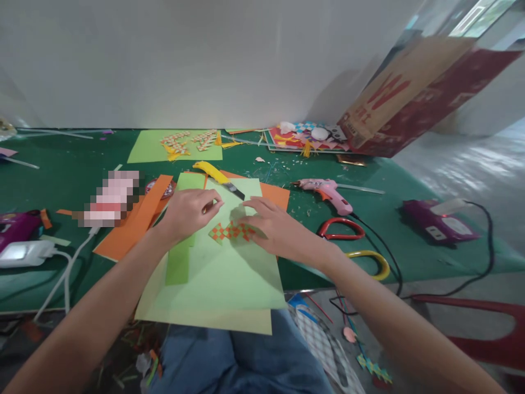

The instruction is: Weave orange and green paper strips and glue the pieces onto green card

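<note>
A woven orange-and-green checkered paper strip (223, 233) lies on a pale green paper sheet (233, 279) in front of me. My right hand (273, 224) is over the strip's right end, its fingers stretched out and apart, covering part of the weave. Just above the strip's left end, my left hand (191, 213) is closed, thumb and forefinger tips brought together. Whatever may be between those tips is too small to make out. Beyond both hands lies a yellow utility knife (217, 175), its blade out and pointing towards my right hand.
A pink glue gun (328, 191) and red-and-yellow-handled scissors (342, 229) lie on the right. Orange paper (131, 227) and a blurred phone (112, 197) are on the left. More woven pieces (205, 141) lie at the back. A paper bag (394, 98) stands back right.
</note>
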Tool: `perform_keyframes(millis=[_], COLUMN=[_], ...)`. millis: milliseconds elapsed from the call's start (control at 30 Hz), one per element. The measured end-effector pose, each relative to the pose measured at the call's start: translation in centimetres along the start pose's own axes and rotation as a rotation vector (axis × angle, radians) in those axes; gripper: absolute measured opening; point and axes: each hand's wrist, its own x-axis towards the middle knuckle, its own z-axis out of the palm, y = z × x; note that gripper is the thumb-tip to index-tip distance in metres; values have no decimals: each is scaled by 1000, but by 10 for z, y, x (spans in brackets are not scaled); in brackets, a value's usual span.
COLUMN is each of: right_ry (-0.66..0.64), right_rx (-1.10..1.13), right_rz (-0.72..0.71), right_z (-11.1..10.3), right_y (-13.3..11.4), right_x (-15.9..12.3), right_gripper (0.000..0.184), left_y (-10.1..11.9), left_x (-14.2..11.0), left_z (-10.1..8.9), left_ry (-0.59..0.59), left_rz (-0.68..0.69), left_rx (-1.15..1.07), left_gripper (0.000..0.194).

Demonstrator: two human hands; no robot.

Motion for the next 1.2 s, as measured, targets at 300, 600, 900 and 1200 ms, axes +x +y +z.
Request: perform_keyframes(millis=[300, 600, 900, 1200], right_ry=[-58, -29, 16, 101], right_rx=[109, 351, 660, 667], right_rz=[14, 194, 395, 407], right_z=[-10, -15, -15, -20], right_y=[5, -3, -14, -1], right_x=[14, 18, 24, 17], right_gripper=[19, 11, 11, 16], left_y=[2, 12, 17, 15], left_x=[1, 5, 5, 4], left_z=[0, -5, -6, -7], left_ry=[-17, -313, -289, -192], left_rz=[-38, -76, -174, -214], left_rx=[-42, -502, -561, -529], left_gripper=[23, 40, 34, 27])
